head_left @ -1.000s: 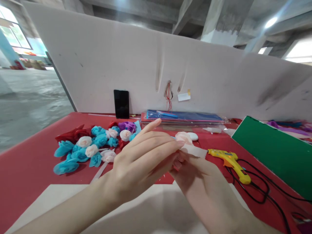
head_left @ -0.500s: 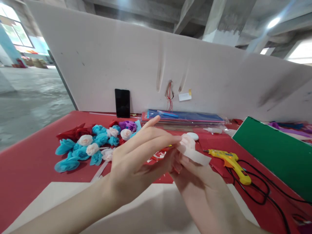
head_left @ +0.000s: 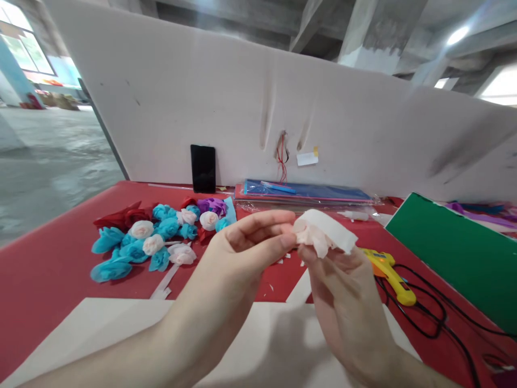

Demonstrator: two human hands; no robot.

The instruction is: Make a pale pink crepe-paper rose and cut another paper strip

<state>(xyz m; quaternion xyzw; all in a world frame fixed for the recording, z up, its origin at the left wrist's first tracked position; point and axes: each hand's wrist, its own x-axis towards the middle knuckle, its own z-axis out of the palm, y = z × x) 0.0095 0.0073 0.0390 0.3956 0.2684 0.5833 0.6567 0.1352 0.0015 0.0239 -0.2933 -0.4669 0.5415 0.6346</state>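
Both hands meet above the red table [head_left: 48, 269], working one pale pink paper flower [head_left: 319, 234] with a loose strip curling over its top. My left hand [head_left: 242, 258] pinches the flower's left side with curled fingers and thumb. My right hand [head_left: 343, 302] comes up from below and grips the flower's base, fingers closed around it. A pile of finished paper roses [head_left: 157, 240], blue, pale pink, red and purple, lies on the table to the left.
A yellow glue gun [head_left: 390, 272] with a black cord lies at the right, beside a green sheet [head_left: 456, 253]. A white sheet [head_left: 121, 328] covers the near table. A black phone [head_left: 202, 168] leans on the white partition [head_left: 242, 108], next to packaged coloured paper [head_left: 302, 192].
My left fingers, stretched out before, have curled into a pinch on the flower. Both hands lifted the flower slightly, and the paper strip now arches over its top.
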